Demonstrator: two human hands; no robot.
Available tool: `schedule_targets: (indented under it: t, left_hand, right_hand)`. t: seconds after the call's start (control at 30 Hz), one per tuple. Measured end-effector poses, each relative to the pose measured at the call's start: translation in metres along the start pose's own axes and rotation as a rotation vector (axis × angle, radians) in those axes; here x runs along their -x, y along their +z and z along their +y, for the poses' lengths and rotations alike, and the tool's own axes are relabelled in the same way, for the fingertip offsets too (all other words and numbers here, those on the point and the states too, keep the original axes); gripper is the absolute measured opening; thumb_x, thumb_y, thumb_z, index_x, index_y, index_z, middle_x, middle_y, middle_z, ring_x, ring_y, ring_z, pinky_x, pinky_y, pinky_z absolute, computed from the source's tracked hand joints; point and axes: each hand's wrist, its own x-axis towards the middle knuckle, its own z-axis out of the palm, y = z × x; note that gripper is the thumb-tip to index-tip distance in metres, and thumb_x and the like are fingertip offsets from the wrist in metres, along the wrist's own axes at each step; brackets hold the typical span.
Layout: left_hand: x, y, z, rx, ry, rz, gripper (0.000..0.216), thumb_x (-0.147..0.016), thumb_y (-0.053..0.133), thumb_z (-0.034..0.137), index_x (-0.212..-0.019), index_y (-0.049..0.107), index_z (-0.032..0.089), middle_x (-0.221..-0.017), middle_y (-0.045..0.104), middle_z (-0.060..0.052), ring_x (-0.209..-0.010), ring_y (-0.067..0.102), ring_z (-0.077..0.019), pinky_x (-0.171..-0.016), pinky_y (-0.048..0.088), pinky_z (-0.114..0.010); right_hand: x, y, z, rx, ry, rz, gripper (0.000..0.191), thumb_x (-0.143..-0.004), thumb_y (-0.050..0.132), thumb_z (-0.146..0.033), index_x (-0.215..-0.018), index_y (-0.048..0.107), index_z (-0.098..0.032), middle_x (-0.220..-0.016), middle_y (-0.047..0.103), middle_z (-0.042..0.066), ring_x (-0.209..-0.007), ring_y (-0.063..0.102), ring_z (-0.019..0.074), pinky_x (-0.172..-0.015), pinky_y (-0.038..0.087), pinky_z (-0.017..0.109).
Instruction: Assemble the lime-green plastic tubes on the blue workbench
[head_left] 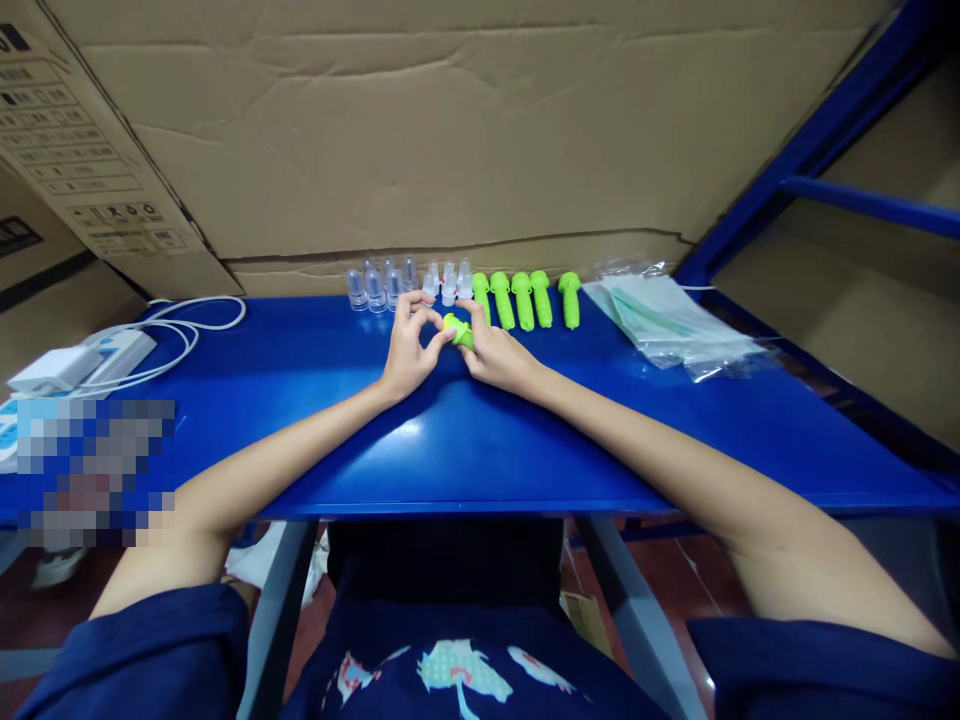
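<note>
Both of my hands meet at the far middle of the blue table (465, 440). My left hand (409, 350) and my right hand (496, 355) pinch a small bright green plastic piece (457, 331) between their fingertips. Just behind it lies a row of several green bolt-shaped pieces (523, 299). To their left stand several small clear caps (379, 285) and a few white-tipped ones (448, 283).
A stack of clear plastic bags (671, 320) lies at the right back of the table. A white power adapter (56, 370) with coiled white cable (187, 325) sits at the left. Cardboard (450, 130) walls off the back. A blue rack frame (825, 140) rises at the right.
</note>
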Motion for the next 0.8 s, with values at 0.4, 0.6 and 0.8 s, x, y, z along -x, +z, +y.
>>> schedule_targets:
  t: [0.4, 0.6, 0.8]
  left_hand:
    - [-0.0054, -0.0050, 0.0003, 0.004, 0.107, -0.059, 0.011, -0.089, 0.069, 0.024, -0.085, 0.060, 0.018, -0.122, 0.057, -0.011, -0.105, 0.061, -0.0211, -0.102, 0.050, -0.041]
    - [-0.0056, -0.0021, -0.0040, 0.005, -0.039, -0.004, 0.016, -0.084, 0.077, 0.028, -0.083, 0.064, 0.018, -0.118, 0.058, -0.010, -0.108, 0.061, -0.0215, -0.102, 0.049, -0.039]
    - [-0.0051, -0.0016, -0.0028, 0.037, -0.030, 0.015, 0.015, -0.084, 0.078, 0.028, -0.084, 0.067, 0.018, -0.115, 0.060, -0.008, -0.108, 0.060, -0.0209, -0.095, 0.052, -0.035]
  right_hand:
    - [0.0034, -0.0030, -0.0041, 0.070, -0.039, -0.036, 0.067, -0.094, 0.038, -0.018, -0.158, 0.018, -0.013, -0.104, 0.075, 0.017, -0.076, 0.072, 0.0316, -0.061, 0.054, 0.039]
    - [0.0012, 0.0005, 0.0033, 0.114, -0.042, -0.052, 0.063, -0.094, 0.037, -0.016, -0.156, 0.028, -0.017, -0.114, 0.073, 0.016, -0.084, 0.071, 0.0301, -0.064, 0.055, 0.037]
    - [0.0026, -0.0010, 0.0028, 0.096, -0.042, -0.020, 0.062, -0.093, 0.038, -0.015, -0.154, 0.029, -0.015, -0.115, 0.073, 0.017, -0.083, 0.071, 0.0287, -0.065, 0.055, 0.037]
